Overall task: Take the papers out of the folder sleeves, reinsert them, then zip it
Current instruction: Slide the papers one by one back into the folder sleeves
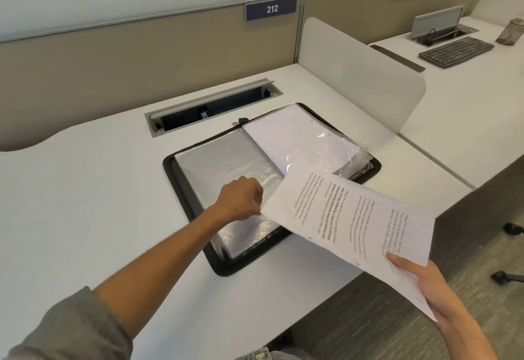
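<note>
White paper (351, 218) pinched by right hand (425, 288) | left hand (241, 199) pinched clear sleeve (226, 167) | sleeve might shut, paper could crumple.

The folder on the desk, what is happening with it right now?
A person works at an open zip folder lying on the desk. The right hand holds a printed sheet over the folder's near corner. The left hand, fingers curled, sits on a clear sleeve by the sheet's edge. The folder is unzipped.
</note>
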Available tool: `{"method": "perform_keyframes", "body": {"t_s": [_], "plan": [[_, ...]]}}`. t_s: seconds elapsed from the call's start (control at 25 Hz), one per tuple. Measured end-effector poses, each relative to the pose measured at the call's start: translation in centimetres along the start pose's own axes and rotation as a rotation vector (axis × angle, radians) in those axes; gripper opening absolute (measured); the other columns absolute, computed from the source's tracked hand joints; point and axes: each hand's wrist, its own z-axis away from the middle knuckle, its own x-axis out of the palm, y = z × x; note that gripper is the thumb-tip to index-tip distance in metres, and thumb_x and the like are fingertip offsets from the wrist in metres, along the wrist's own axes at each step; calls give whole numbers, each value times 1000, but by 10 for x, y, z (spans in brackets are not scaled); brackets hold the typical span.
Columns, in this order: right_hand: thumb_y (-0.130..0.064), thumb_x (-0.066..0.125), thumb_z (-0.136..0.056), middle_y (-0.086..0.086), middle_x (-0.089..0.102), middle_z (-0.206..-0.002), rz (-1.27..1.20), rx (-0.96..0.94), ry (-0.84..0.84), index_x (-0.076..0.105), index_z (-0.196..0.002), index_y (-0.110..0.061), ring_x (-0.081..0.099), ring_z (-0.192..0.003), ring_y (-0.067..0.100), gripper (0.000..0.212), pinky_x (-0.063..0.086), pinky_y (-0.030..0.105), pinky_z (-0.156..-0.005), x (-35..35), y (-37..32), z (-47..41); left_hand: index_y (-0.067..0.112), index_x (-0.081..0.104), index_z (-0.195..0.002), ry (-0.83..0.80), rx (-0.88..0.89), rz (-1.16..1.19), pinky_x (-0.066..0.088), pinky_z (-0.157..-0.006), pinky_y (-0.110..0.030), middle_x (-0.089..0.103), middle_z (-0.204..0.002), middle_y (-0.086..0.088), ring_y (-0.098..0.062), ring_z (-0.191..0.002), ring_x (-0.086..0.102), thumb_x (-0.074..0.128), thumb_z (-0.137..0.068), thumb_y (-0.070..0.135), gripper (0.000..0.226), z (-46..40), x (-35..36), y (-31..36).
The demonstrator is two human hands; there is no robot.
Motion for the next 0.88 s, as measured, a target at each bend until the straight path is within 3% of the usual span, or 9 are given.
{"method": "perform_keyframes", "body": {"t_s": [0.12, 0.2, 0.28, 0.36, 0.48, 0.64, 0.76, 0.88], "plan": [[-5, 63, -76, 17, 73, -107, -21, 85, -77, 61, -120, -4, 73, -79, 30, 43, 58, 32, -53, -16, 1, 13, 18, 52, -64, 20, -10, 50, 32, -52, -25, 58, -66, 5, -12, -60, 50, 77, -76, 34, 32, -3, 3, 3], [1, 60, -79, 21, 72, -107, -27, 145, -124, 62, -117, -3, 73, -78, 34, 39, 59, 36, -54, -24, 1, 22, 17, 51, -67, 56, 8, 58, 37, -54, -27, 58, -67, 4, -15, -61, 52, 70, -83, 42, 35, -4, 4, 3], [6, 64, -79, 25, 70, -110, -19, 200, -173, 61, -119, -2, 71, -83, 40, 41, 61, 41, -58, -29, 3, 30, 17, 56, -81, 104, 81, -13, 44, -61, -31, 62, -75, 2, -19, -69, 57, 60, -92, 36, 23, -5, 2, 3], [2, 82, -70, 27, 67, -115, -14, 251, -210, 60, -122, -2, 68, -93, 46, 57, 60, 46, -65, -31, 7, 34, 19, 55, -101, 78, 198, -118, 48, -67, -34, 65, -87, 1, -20, -76, 59, 53, -96, 27, 10, -3, -2, 4], [-10, 87, -46, 27, 66, -117, 14, 277, -213, 60, -122, 1, 66, -97, 48, 81, 59, 45, -68, -28, 13, 35, 23, 45, -120, -39, 359, -275, 44, -61, -32, 64, -92, 1, -19, -73, 56, 46, -95, 10, 29, 1, -8, 8], [-11, 87, -47, 23, 69, -114, 35, 247, -146, 63, -117, 2, 69, -96, 41, 76, 61, 41, -69, -15, 15, 37, 16, 45, -95, -140, 502, -510, 29, -52, -27, 50, -86, 0, -18, -66, 46, 43, -85, -7, 25, 12, -13, 12], [1, 82, -64, 16, 72, -112, 26, 221, -61, 65, -116, -1, 71, -95, 34, 54, 54, 40, -77, -2, 13, 38, 8, 55, -88, -148, 481, -630, 37, -57, -30, 50, -91, -2, -19, -74, 50, 44, -81, -9, 21, 17, -17, 11], [1, 70, -72, 15, 71, -109, -18, 191, 49, 64, -116, -2, 64, -97, 35, 44, 48, 35, -70, 15, 15, 40, 9, 55, -83, -111, 443, -721, 30, -53, -29, 50, -87, -1, -19, -77, 50, 47, -78, -5, 17, 21, -22, 11]]}}
